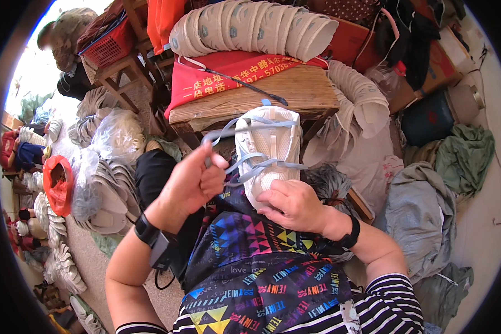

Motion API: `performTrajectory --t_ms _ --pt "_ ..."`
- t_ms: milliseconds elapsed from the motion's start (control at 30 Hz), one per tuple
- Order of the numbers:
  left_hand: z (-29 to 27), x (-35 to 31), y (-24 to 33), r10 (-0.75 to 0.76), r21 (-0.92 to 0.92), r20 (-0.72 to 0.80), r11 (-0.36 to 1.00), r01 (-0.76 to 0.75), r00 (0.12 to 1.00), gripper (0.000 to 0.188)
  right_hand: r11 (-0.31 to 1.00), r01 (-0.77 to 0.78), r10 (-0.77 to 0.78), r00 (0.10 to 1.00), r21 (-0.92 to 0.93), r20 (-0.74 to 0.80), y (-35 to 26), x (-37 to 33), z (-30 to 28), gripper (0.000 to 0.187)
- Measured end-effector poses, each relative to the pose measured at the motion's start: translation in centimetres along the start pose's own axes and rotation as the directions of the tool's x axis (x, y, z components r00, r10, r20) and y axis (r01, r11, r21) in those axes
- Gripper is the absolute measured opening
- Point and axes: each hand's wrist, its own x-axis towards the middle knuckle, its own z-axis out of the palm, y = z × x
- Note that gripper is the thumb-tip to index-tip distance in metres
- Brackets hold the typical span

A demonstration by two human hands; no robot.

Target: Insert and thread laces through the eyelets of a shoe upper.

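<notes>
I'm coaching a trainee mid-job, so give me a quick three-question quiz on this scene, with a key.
1. Which hand grips the near end of the white mesh lace-up shoe?
2. True or false: a flat, pale blue fabric lace crosses the shoe's front.
3. Fill in: a red printed ____ covers part of the brown wooden bench.

Key:
1. The bare right hand.
2. True.
3. Cloth.

The scene is viewed from the wearer's head through a wide fisheye tilted steeply down and forward, the apron (261,267) being seen close at six o'clock, the white shoe (273,147) near the centre, the wooden bench (312,97) farther off toward twelve.
</notes>
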Motion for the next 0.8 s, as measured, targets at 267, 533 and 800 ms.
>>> performTrajectory --t_ms 267,533,800 --pt "11.7 -0.9 9.5 0.271 0.223 0.411 0.896 -0.384 0.871 0.053 1.0 0.007 -0.007 1.0 -0.009 0.028 0.3 -0.5 0.1 0.018" --pt "18.0 -3.0 15.1 0.328 -0.023 0.888 0.731 -0.681 0.322 0.049 0.999 0.04 -0.039 0.998 -0.03 0.039 -0.3 0.1 0.5 0.018" --pt "17.6 -3.6 14.4 0.297 -0.045 0.943 0.558 -0.829 0.149 0.056 0.978 -0.167 0.162 0.986 0.128 0.044 0.4 0.2 -0.1 0.023"
